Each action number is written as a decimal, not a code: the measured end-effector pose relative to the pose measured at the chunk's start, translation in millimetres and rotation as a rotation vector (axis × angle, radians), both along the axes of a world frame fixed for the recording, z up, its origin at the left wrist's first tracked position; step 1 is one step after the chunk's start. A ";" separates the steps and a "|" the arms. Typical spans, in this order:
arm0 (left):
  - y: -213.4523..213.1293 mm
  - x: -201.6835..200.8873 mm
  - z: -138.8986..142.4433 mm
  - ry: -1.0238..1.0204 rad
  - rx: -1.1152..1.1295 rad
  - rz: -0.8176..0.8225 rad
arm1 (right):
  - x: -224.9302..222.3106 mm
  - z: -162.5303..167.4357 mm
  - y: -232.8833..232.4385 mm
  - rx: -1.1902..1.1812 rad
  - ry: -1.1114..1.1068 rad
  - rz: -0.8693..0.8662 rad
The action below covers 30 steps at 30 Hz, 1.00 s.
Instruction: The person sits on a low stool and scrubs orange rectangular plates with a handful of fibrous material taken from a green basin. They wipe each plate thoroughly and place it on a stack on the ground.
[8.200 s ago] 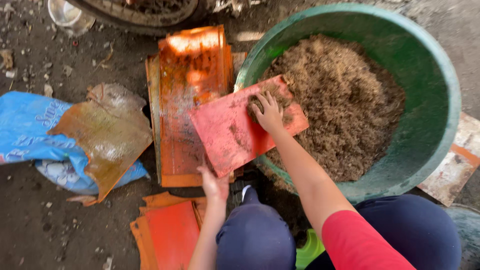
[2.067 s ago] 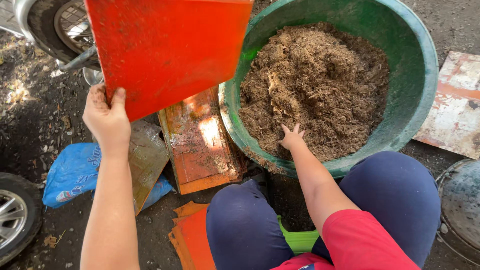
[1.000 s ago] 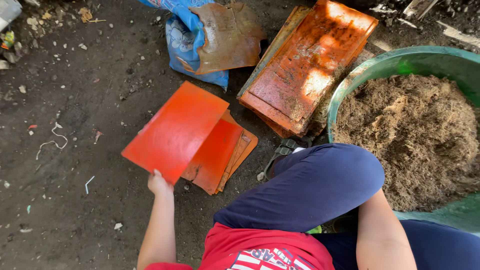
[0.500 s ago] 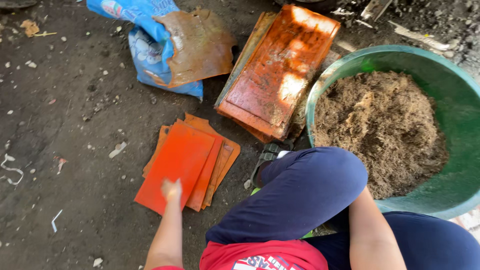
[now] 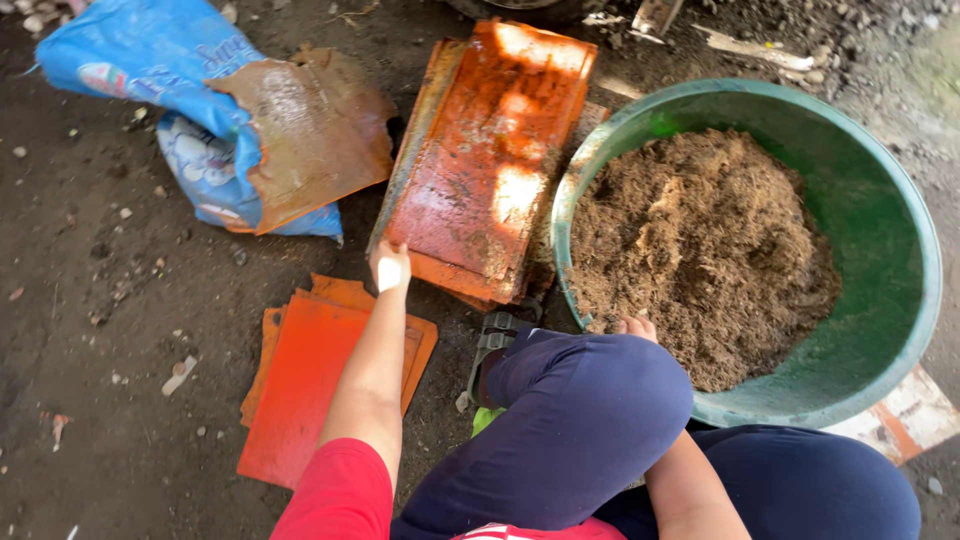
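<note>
**Left hand on the stacked orange moulds, right hand at the tub's rim**

Biggest thing in view: the round green tub (image 5: 900, 250), sitting on the dirt ground (image 5: 110, 330) at the right and holding a heap of brown fibrous mix (image 5: 700, 250) that fills its left and middle part. Just left of it, touching or nearly touching its rim, lies a stack of long orange moulds (image 5: 480, 170), crusted with dirt and lit by patches of sun, tilted a little from upper right to lower left. Further left sits a blue plastic sack (image 5: 130, 70) with a rusty brown curved sheet (image 5: 310, 130) resting across it. Lower down, flat on the ground beside the person's knee, there's a pile of thin orange sheets (image 5: 310, 390), fanned slightly out of line.

Now the hands. The left hand (image 5: 390, 268) reaches forward and lands on the near lower edge of the moulds, fingers curled against it; whether they truly clamp the edge, I cannot tell. The right hand (image 5: 637, 326) peeks over the knee at the tub's near rim, only the fingers (image 5: 640, 323) showing, resting at the edge of the mix; their grip cannot be told either.
</note>
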<state>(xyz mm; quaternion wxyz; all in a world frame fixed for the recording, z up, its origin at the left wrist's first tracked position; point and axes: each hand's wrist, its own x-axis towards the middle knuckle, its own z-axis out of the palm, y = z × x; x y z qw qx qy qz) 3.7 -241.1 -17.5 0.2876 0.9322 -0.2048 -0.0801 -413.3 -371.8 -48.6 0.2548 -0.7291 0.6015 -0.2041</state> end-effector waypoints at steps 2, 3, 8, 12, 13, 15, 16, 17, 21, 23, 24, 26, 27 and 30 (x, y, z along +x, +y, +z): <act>-6.1 3.7 -6.3 -0.058 0.013 -0.070 | -5.3 -6.2 -1.9 -0.025 -0.006 -0.002; -8.7 4.5 -8.9 -0.086 0.016 -0.102 | -8.0 -9.3 -2.3 -0.032 -0.010 -0.004; -15.0 3.5 -16.0 0.007 0.158 -0.045 | -20.2 -17.0 -7.1 0.081 0.082 0.075; -13.8 1.8 -12.5 0.184 0.336 0.046 | -22.4 -12.0 -7.4 0.225 0.138 0.092; -13.3 1.5 -11.4 0.194 0.353 0.039 | -21.7 -10.2 -6.8 0.248 0.151 0.101; -11.3 0.5 -10.5 0.215 0.388 0.027 | -19.5 -8.1 -3.7 0.285 0.199 0.023; -11.1 0.1 -10.8 0.214 0.386 0.020 | -18.5 -7.9 -2.6 0.301 0.223 -0.015; -11.1 -0.2 -11.3 0.214 0.381 0.013 | -17.8 -8.3 -1.6 0.298 0.221 -0.028; -14.4 -0.1 -13.9 0.262 0.339 0.051 | -18.9 -15.2 -0.8 0.243 0.211 -0.012; -15.6 0.5 -12.5 0.255 0.360 0.054 | -20.7 -19.4 -1.5 0.231 0.213 -0.002; -15.3 1.1 -12.0 0.251 0.372 0.059 | -21.5 -21.0 -1.8 0.237 0.221 -0.008; -13.7 2.3 -9.9 0.268 0.383 0.056 | -21.9 -22.3 -1.4 0.244 0.228 -0.021; -12.5 2.3 -8.7 0.278 0.389 0.055 | -22.1 -22.9 -0.9 0.244 0.228 -0.026; -8.8 2.4 -7.7 0.286 0.317 0.067 | -20.9 -21.5 1.0 0.257 0.244 -0.027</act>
